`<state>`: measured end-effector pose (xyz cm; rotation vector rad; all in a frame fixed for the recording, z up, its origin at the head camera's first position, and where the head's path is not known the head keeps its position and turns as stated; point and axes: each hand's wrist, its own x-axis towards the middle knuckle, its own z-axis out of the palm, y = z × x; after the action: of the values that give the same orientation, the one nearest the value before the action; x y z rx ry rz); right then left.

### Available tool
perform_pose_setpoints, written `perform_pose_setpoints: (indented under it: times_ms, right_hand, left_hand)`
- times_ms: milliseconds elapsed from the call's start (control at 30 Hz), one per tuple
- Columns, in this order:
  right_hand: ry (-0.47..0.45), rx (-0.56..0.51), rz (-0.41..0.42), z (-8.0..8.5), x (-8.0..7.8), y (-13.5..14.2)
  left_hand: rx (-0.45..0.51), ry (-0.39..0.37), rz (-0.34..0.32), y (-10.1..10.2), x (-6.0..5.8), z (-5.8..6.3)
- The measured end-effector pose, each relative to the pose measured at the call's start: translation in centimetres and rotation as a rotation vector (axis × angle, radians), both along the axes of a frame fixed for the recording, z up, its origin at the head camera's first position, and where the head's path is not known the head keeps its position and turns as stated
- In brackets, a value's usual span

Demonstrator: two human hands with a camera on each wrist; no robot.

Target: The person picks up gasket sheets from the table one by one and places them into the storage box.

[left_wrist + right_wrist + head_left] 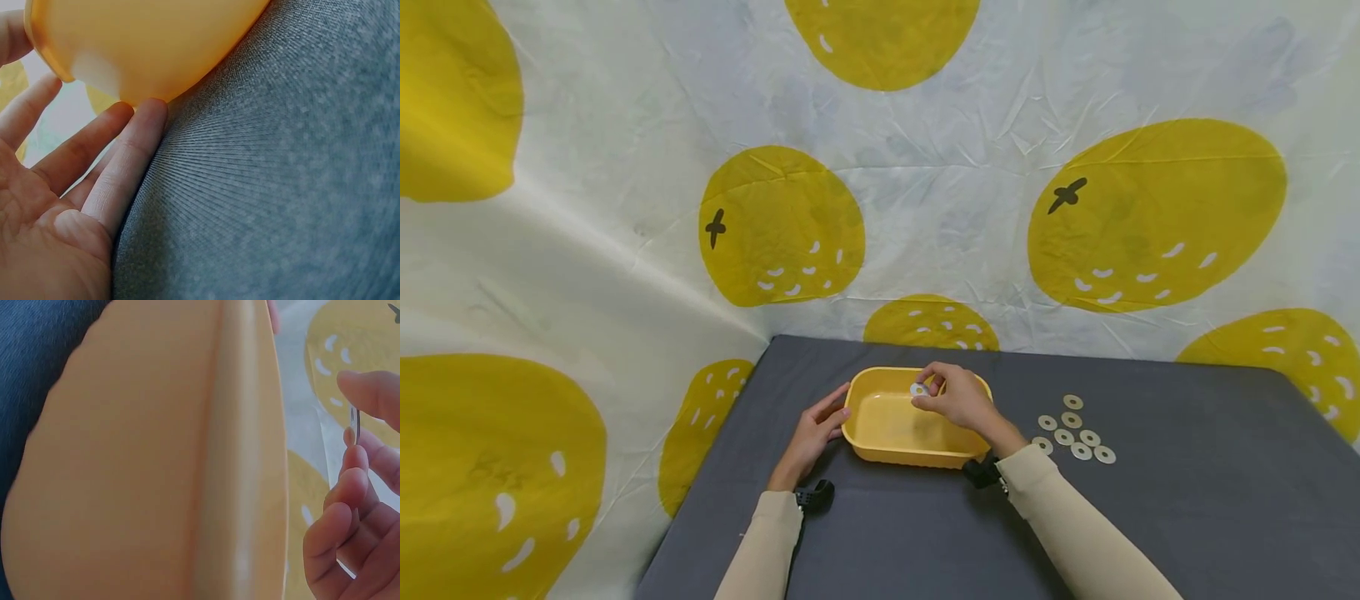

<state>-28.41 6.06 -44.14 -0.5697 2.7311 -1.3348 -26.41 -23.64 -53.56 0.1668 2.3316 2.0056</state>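
Silvery and probably metal, a ring is pinched edgewise by the right hand grip above the yellow basin, itself held at one end by the left hand. Light, stiff, slippery handling is expected, best managed by the outer edge. The dark tabletop is backed by printed sheeting.

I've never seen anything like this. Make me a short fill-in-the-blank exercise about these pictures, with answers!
1. The right hand pinches a disc above a tub coloured ____.
2. In the head view, the left hand touches the tub's left end, while loose discs lie to the tub's ____.
3. Each loose disc on the dark cloth has a ____ in its middle.

Missing words: yellow; right; hole.
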Motion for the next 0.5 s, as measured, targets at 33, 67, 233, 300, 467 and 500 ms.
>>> perform_pose_setpoints:
  times_ms: [33, 67, 233, 300, 467, 500]
  right_hand:
    - [-0.001, 0.001, 0.005, 0.0, 0.0, -0.3]
    - [-0.005, -0.002, 0.007, 0.0, 0.0, -0.5]
    - [-0.022, 0.006, -0.007, -0.3, -0.2, -1.9]
    - [-0.023, 0.012, -0.017, -0.3, -0.4, -2.5]
    - [-0.024, 0.016, -0.027, -0.4, -0.7, -4.1]
    - [-0.026, 0.020, -0.029, -0.4, -0.8, -4.4]
  left_hand:
    - [0.002, 0.001, -0.003, 0.0, 0.0, 0.0]
    - [0.007, 0.000, -0.006, 0.1, 0.0, 0.1]
    - [0.033, -0.004, -0.021, 0.1, 0.1, 0.3]
    - [0.040, -0.006, -0.020, 0.1, 0.1, 0.3]
    - [0.032, -0.015, -0.004, 0.2, 0.1, 0.5]
    - [0.029, -0.017, -0.001, 0.2, 0.1, 0.5]
